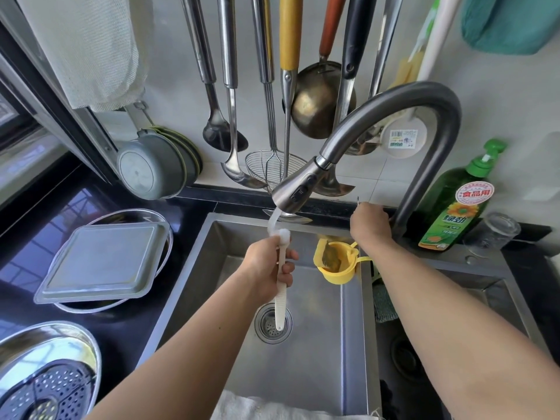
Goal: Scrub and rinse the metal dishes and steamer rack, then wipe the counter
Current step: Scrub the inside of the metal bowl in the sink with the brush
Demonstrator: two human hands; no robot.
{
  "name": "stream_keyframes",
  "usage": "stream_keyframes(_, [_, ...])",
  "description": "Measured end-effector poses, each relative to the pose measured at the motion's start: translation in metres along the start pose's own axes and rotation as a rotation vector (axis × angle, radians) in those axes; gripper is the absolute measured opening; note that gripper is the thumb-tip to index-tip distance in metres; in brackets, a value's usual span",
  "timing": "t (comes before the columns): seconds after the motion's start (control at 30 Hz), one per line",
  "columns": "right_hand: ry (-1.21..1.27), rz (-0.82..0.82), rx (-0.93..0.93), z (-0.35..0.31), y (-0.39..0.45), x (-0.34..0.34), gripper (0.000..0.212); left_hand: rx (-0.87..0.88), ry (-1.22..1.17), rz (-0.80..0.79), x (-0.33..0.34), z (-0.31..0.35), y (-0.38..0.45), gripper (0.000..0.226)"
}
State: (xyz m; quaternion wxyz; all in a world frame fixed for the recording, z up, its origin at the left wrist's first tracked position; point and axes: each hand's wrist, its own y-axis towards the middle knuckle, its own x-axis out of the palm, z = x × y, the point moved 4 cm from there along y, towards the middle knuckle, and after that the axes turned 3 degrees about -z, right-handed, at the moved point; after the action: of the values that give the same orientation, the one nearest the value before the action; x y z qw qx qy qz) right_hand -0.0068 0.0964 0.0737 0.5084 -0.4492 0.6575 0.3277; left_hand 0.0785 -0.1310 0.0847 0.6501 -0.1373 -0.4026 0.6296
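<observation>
In the head view I take the sink as my landmark. Over its left basin my left hand holds a white brush, fingers curled round the handle; the brush hangs nearly upright, its head up under the water stream and its lower end above the drain. The faucet arches over the back of the sink, and water runs from its spray head onto the brush head. My right hand is at the base of the faucet behind the sink; it looks closed round something there, but I cannot tell exactly what it grips. On the dark counter left of the sink lies a square metal tray upside down on a round metal dish. Nearer to me, also left of the sink, the steamer rack sits in another metal dish. A yellow strainer cup hangs on the sink divider.
</observation>
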Motion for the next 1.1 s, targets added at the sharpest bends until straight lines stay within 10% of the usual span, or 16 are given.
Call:
stream_keyframes(0.7, [0.251,-0.137,0.096,0.014,-0.065,-0.003,0.025,0.122,0.081,0.134,-0.079,-0.007,-0.049,0.029])
stream_keyframes(1.1, [1.116,-0.909,0.209,-0.08,-0.313,0.004,0.026,0.101,-0.216,0.208,-0.122,-0.015,-0.098,0.034])
